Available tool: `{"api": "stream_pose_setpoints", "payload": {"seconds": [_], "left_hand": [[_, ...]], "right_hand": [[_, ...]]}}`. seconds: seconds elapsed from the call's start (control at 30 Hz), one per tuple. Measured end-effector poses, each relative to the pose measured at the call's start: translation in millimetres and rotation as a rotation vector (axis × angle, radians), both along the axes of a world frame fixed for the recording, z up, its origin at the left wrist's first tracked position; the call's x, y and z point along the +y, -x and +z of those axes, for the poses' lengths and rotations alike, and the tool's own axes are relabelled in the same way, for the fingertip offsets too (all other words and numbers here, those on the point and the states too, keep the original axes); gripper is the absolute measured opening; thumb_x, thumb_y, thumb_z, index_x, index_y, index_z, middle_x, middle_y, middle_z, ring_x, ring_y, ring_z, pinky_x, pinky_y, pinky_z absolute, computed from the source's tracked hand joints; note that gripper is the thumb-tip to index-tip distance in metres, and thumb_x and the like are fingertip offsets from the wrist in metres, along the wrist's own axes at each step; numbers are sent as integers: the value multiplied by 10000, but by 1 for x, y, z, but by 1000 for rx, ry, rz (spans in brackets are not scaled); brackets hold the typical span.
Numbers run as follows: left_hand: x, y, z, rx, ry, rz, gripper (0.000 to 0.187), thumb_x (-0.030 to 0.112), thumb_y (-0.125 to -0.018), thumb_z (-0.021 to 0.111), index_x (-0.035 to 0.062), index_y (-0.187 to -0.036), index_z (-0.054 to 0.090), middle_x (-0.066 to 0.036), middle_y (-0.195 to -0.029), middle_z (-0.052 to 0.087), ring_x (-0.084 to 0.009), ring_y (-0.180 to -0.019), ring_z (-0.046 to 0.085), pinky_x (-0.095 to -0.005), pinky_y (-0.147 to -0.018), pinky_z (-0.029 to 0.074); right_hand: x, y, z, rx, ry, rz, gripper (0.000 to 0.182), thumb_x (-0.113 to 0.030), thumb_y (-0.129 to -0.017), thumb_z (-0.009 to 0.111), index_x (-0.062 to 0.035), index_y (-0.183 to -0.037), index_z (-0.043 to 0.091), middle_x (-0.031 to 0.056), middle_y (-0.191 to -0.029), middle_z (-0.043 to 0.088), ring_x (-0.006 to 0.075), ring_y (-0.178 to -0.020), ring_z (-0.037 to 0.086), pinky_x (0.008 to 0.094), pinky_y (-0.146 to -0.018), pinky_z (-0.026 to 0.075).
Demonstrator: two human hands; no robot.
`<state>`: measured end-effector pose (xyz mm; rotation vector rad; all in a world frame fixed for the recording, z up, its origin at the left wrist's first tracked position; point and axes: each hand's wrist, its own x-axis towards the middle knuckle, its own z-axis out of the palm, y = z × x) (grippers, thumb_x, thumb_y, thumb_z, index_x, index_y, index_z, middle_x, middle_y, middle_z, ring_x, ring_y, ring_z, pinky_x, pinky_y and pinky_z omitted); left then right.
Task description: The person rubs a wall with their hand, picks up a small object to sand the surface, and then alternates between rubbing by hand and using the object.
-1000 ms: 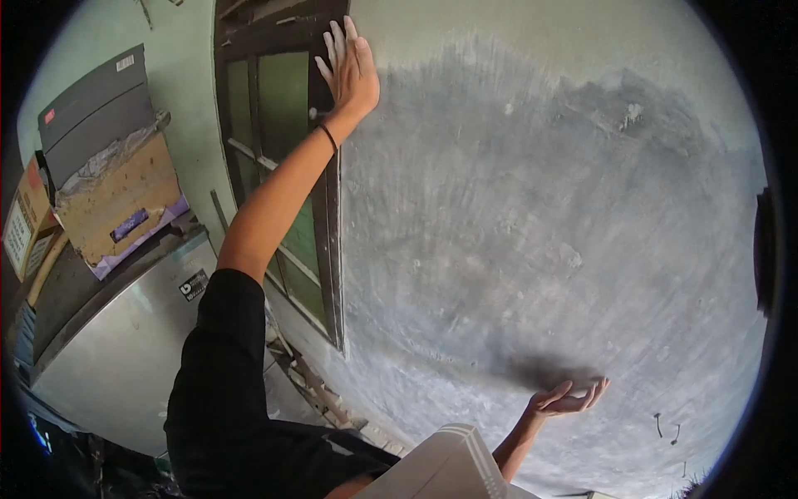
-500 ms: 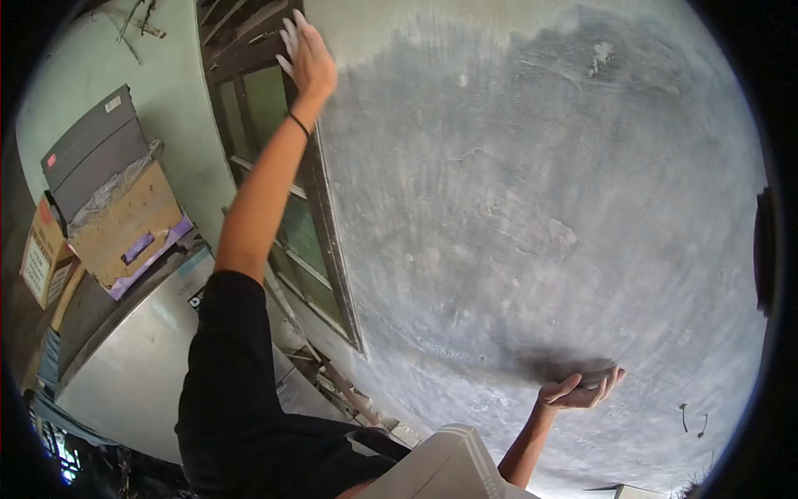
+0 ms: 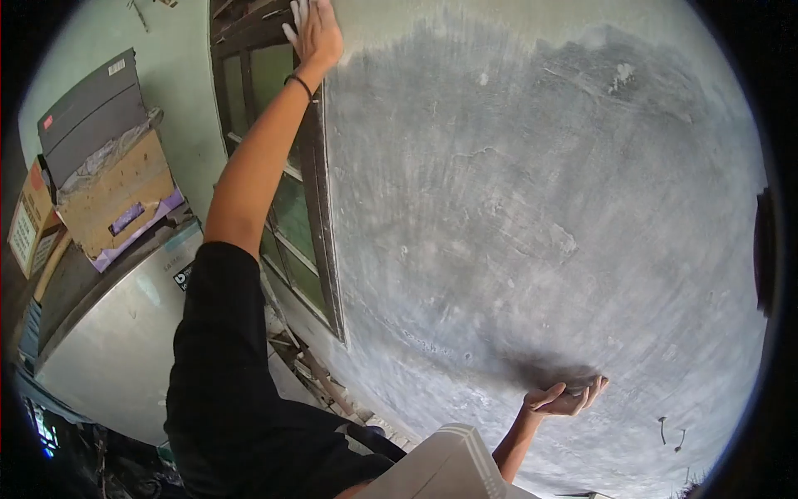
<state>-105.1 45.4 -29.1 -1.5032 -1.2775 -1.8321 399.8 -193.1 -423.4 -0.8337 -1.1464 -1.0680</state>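
Note:
My left hand (image 3: 316, 35) is raised to the top of the dark wooden window frame (image 3: 322, 191), its fingers apart and whitish at the tips. It holds nothing visible. Lower right, my right hand (image 3: 567, 399) is against the grey patchy wall (image 3: 465, 224), palm up, with curled fingers and a bent thumb. Something dark shows between the thumb and fingers, but it merges with a dark shadow on the wall and I cannot make it out.
On the left, a cardboard box (image 3: 120, 195) with a dark grey panel (image 3: 91, 116) stands on a pale metal cabinet (image 3: 125, 333). Another carton (image 3: 33, 220) sits beside it. Debris (image 3: 320, 374) lies below the window. Small hooks (image 3: 663, 430) stick out of the wall at lower right.
The view has shifted a little. My left hand appears higher, partly cut off by the top edge. My right hand appears slightly left and lower, still curled at the wall.

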Motion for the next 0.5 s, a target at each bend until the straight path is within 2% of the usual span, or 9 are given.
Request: {"api": "stream_pose_setpoints", "payload": {"seconds": [0.2, 0.27, 0.33, 0.4, 0.43, 0.47, 0.5], "left_hand": [[3, -7, -40, 4, 11, -18, 754, 580, -1049, -13, 132, -1648, 78, -128, -1715, 73, -316, -1581, 12, -541, -1238, -63], [-5, -13, -55, 41, 82, 29, 743, 560, -1053, -20, 123, -1647, 78, -130, -1715, 68, -318, -1581, 15, -542, -1240, -57], [-4, -9, -32, 35, 79, -12, 730, 545, -1059, -10, 120, -1646, 75, -129, -1715, 68, -316, -1581, 17, -546, -1240, -53], [15, 8, -13, 21, 28, 161, 736, 569, -1055, 4, 141, -1649, 74, -123, -1717, 60, -313, -1582, 12, -545, -1239, -57], [16, 7, -8, 16, 34, 146, 736, 569, -1055, 4, 141, -1649, 74, -123, -1717, 60, -313, -1582, 12, -545, -1239, -57], [15, 8, -3, -53, 15, 22, 743, 588, -1050, 15, 153, -1650, 76, -121, -1718, 61, -314, -1582, 9, -543, -1239, -57], [17, 11, -2, -120, -1, -95, 751, 607, -1046, 25, 165, -1651, 78, -119, -1718, 62, -316, -1582, 7, -541, -1239, -57]], "right_hand": [[-1, 1, -4, 37, 20, -8, 499, -193, -1013, 454, -27, -1462, 311, 251, -1478, 431, 496, -1422, 369, 681, -1167, 266], [2, 0, -8, 67, 9, 69, 489, -181, -988, 440, -112, -1455, 311, 220, -1472, 419, 456, -1444, 342, 689, -1191, 228], [2, 5, -5, 74, 19, 58, 492, -180, -986, 440, -109, -1455, 309, 219, -1471, 419, 456, -1448, 336, 686, -1194, 222], [-4, 4, -4, 61, 64, 41, 495, -179, -984, 441, -107, -1456, 307, 218, -1470, 419, 456, -1453, 329, 683, -1198, 216], [-3, 3, -5, 48, 54, 27, 503, -185, -992, 447, -61, -1459, 306, 221, -1478, 427, 464, -1455, 328, 667, -1197, 224], [-2, 3, -5, 35, 48, 18, 517, -192, -1000, 454, -14, -1462, 305, 225, -1485, 435, 472, -1456, 327, 652, -1197, 231], [-3, 5, -3, 61, 49, 15, 511, -204, -1002, 449, -9, -1454, 312, 227, -1471, 453, 473, -1454, 331, 653, -1194, 238]]}}
